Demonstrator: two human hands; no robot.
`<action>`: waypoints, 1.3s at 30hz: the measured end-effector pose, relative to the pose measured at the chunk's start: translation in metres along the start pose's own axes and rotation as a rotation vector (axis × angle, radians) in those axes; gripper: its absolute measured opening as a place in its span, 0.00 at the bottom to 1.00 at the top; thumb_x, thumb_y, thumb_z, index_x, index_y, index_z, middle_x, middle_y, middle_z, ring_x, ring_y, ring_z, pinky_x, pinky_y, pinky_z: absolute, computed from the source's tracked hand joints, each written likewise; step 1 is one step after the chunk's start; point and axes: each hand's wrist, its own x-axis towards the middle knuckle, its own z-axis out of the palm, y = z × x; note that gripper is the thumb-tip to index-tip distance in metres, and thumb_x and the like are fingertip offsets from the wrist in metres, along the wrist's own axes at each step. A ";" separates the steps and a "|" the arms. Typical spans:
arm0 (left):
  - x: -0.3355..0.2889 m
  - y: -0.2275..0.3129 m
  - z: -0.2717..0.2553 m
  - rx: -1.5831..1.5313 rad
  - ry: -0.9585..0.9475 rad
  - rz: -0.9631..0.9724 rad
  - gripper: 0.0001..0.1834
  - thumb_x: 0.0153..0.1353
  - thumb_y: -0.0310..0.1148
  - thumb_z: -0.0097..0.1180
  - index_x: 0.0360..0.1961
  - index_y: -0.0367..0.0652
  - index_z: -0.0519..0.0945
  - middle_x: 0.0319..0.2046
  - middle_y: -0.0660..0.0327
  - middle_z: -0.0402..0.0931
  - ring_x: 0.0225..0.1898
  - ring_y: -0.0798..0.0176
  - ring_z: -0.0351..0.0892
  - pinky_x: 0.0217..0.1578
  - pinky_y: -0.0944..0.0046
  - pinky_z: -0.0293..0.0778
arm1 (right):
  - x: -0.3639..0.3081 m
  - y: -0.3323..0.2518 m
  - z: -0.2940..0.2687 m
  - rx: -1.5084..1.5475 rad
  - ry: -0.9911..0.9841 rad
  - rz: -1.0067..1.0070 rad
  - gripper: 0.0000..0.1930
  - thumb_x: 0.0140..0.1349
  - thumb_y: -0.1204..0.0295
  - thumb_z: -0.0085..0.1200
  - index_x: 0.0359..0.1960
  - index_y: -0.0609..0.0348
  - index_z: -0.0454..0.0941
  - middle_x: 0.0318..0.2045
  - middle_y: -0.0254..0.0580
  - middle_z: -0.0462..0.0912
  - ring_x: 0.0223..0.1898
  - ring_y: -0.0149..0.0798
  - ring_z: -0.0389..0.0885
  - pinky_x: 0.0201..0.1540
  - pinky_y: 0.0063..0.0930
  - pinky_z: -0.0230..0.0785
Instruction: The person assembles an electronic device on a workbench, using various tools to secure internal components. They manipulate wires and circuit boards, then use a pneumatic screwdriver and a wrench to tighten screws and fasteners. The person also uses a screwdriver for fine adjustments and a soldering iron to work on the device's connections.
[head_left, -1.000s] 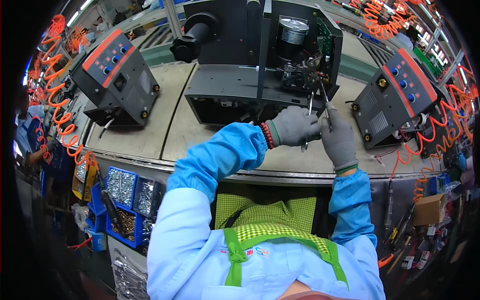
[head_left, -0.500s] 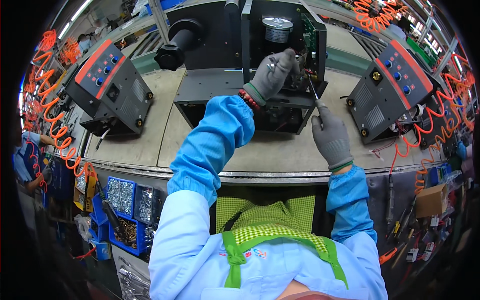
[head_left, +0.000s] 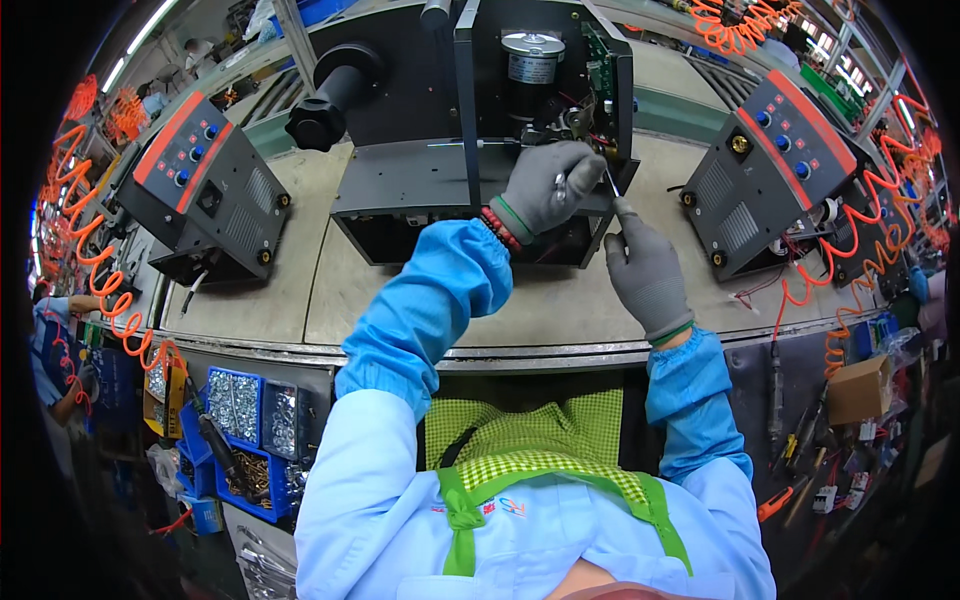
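Sitting at frame left, a closed black-and-red machine. Centre top, open black machine; left hand fingers curled on a small metal part there. Right hand pinches thin screwdriver. Second closed unit upper right.

Open black machine chassis standing upright on the workbench, side panel off, grey cylindrical motor and green circuit board exposed at its top, thin screwdriver upright against its front right edge

Open machine chassis sat on the workbench at 12 o'clock; closed units at 10 and 2; screw bins at 8.
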 end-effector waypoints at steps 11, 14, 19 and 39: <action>-0.019 -0.010 0.013 0.216 -0.095 0.244 0.08 0.57 0.38 0.56 0.26 0.47 0.76 0.22 0.59 0.72 0.26 0.51 0.75 0.27 0.55 0.72 | 0.001 0.000 -0.010 0.025 -0.007 -0.027 0.21 0.60 0.73 0.48 0.56 0.65 0.70 0.31 0.60 0.79 0.31 0.60 0.78 0.35 0.48 0.71; -0.028 -0.019 0.020 0.365 -0.194 0.291 0.08 0.55 0.38 0.56 0.26 0.47 0.75 0.23 0.61 0.72 0.26 0.52 0.75 0.28 0.56 0.72 | 0.003 -0.001 -0.013 0.060 -0.004 -0.011 0.21 0.60 0.74 0.48 0.56 0.65 0.70 0.31 0.61 0.79 0.32 0.60 0.78 0.35 0.48 0.71; -0.034 -0.023 0.029 0.606 -0.303 0.314 0.10 0.51 0.41 0.58 0.30 0.50 0.75 0.27 0.64 0.71 0.30 0.56 0.76 0.29 0.56 0.74 | 0.004 -0.002 -0.011 0.099 0.024 -0.024 0.20 0.60 0.73 0.48 0.54 0.65 0.71 0.31 0.62 0.79 0.32 0.61 0.79 0.35 0.48 0.71; 0.012 0.005 -0.012 -0.368 0.178 -0.265 0.34 0.68 0.61 0.36 0.24 0.42 0.76 0.17 0.69 0.68 0.17 0.78 0.62 0.19 0.72 0.57 | 0.005 0.000 -0.011 0.083 0.003 0.046 0.18 0.62 0.70 0.48 0.54 0.61 0.73 0.30 0.61 0.80 0.33 0.59 0.80 0.37 0.48 0.71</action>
